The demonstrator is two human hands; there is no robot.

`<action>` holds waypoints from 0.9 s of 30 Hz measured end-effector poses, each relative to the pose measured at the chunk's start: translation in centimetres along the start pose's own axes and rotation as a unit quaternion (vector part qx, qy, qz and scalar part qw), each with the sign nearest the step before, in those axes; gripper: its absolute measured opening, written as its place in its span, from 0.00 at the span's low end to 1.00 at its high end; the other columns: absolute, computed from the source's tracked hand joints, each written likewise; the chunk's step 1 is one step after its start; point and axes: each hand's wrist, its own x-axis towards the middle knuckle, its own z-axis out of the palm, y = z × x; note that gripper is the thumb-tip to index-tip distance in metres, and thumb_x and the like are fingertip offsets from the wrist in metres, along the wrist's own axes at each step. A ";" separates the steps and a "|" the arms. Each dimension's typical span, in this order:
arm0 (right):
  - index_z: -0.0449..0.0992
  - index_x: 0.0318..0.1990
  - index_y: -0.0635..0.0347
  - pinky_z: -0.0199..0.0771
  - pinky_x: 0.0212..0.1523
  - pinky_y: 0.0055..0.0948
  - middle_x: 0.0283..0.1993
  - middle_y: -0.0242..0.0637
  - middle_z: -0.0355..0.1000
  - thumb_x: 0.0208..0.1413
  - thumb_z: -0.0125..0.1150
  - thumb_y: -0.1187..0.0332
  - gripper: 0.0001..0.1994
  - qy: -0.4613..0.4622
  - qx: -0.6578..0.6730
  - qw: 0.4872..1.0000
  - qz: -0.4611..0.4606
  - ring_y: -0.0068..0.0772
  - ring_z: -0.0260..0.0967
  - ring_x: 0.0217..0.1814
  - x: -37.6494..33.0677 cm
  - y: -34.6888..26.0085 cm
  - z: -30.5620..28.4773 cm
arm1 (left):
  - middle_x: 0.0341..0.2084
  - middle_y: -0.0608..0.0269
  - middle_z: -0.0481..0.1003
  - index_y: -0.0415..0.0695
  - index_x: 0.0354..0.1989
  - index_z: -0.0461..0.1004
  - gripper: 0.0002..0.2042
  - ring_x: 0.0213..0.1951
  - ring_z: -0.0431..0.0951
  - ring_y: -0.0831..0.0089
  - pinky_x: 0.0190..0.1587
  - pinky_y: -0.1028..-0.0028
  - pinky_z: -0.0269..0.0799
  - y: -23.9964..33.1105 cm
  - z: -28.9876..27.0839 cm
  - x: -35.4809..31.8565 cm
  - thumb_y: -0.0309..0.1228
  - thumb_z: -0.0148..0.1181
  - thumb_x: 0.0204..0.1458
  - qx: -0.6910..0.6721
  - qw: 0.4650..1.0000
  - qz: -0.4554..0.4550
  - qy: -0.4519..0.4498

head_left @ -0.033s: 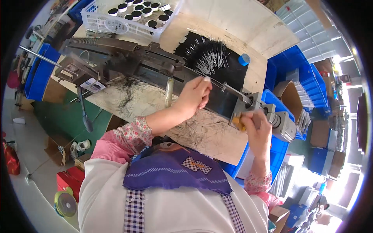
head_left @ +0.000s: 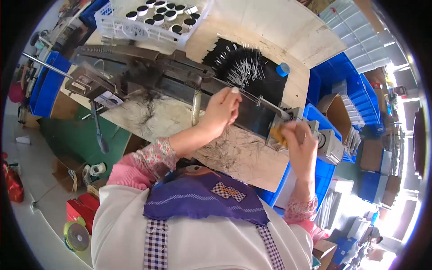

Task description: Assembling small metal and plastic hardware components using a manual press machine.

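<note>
A long dark metal bench machine (head_left: pixel 180 74) lies across the wooden worktop, with a thin rod (head_left: pixel 249 95) running along its right half. My left hand (head_left: pixel 220 112) is closed in a pinch beside this rod; a whitish cover shows at a fingertip, and what the fingers hold is hidden. At the machine's right end, next to the metal chuck (head_left: pixel 288 114), my right hand (head_left: pixel 300 141) has its fingers curled at a small yellow piece (head_left: pixel 277 135), blurred by motion. Beyond the rod, many small wire brushes (head_left: pixel 243 67) with looped ends lie heaped on a black mat (head_left: pixel 273 83).
A white plastic basket (head_left: pixel 180 41) of black-topped round containers stands at the far left. A blue round cap (head_left: pixel 282 69) sits right of the brushes. Loose dark bristles (head_left: pixel 234 146) litter the near worktop. Blue bins (head_left: pixel 335 74) stand right; an upright handle (head_left: pixel 196 108) rises left of my left hand.
My right hand and the yellow piece have shifted slightly up and away from me. My left hand has slid a little to the left along the rod, still pinched.
</note>
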 end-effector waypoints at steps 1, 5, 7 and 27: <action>0.74 0.38 0.63 0.69 0.31 0.28 0.28 0.40 0.72 0.55 0.56 0.74 0.05 0.022 -0.009 0.999 -0.044 0.30 0.71 0.28 1.7 -0.4 0.1 | 0.14 0.75 0.56 0.44 0.30 0.66 0.13 0.13 0.54 0.85 0.15 0.80 0.47 0.0 -0.3 0.2 0.39 0.47 0.63 0.011 1.000 0.002 -0.004; 0.74 0.42 0.61 0.72 0.41 0.40 0.39 0.48 0.73 0.50 0.50 0.80 0.12 -0.004 -0.106 0.956 -0.274 0.51 0.71 0.43 11.0 -1.6 4.5 | 0.14 0.75 0.59 0.44 0.30 0.69 0.13 0.13 0.53 0.86 0.16 0.82 0.48 0.7 -1.1 -0.4 0.38 0.47 0.63 0.042 0.997 0.044 0.036; 0.75 0.40 0.64 0.72 0.42 0.40 0.37 0.51 0.74 0.47 0.52 0.80 0.12 -0.133 -0.162 0.936 -0.283 0.52 0.72 0.42 13.8 0.0 8.2 | 0.12 0.76 0.58 0.44 0.29 0.70 0.13 0.13 0.54 0.86 0.16 0.82 0.48 0.7 -0.7 -0.2 0.38 0.47 0.63 0.031 0.998 0.026 0.041; 0.71 0.55 0.59 0.71 0.46 0.38 0.42 0.51 0.72 0.60 0.52 0.56 0.21 -0.346 -0.067 0.923 -0.157 0.46 0.72 0.45 14.7 -2.8 5.3 | 0.59 0.42 0.58 0.29 0.60 0.52 0.38 0.66 0.54 0.58 0.68 0.60 0.51 2.5 0.1 -0.6 0.57 0.33 0.61 -0.236 0.965 -0.055 -0.100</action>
